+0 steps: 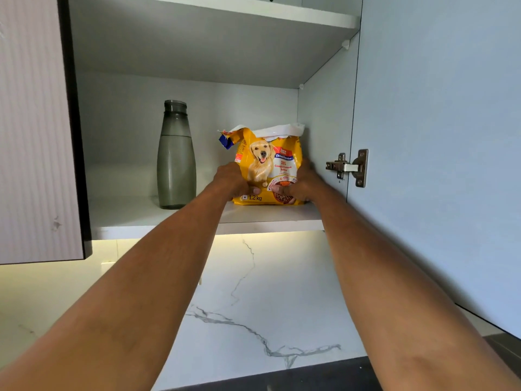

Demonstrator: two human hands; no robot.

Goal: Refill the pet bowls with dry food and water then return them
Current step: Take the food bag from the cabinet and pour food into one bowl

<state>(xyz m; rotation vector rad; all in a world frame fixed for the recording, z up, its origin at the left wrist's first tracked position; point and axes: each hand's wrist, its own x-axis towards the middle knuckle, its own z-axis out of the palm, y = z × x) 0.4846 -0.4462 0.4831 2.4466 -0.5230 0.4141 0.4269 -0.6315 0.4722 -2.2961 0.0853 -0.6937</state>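
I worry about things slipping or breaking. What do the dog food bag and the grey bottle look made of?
Dog food bag: glossy printed plastic film, likely; it crinkles and its torn top shows a white lining. Grey bottle: smoky translucent plastic or glass, smooth; the look cannot settle which.

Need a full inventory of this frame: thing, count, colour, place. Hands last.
dog food bag: 1, yellow with a dog picture, torn open at the top, standing on the lower shelf at the right, held on both sides
bottle: 1, smoky grey, see-through, upright on the lower shelf, left of the bag, not touching it
lower shelf: 1, white, inside the open cabinet
upper shelf: 1, white, above it
cabinet door: 1, pale blue, swung open at the right
hinge: 1, metal, on that door
wall: 1, white marble with grey veins, below the cabinet
left hand: 1, grip on the bag's left side
right hand: 1, grip on the bag's right side
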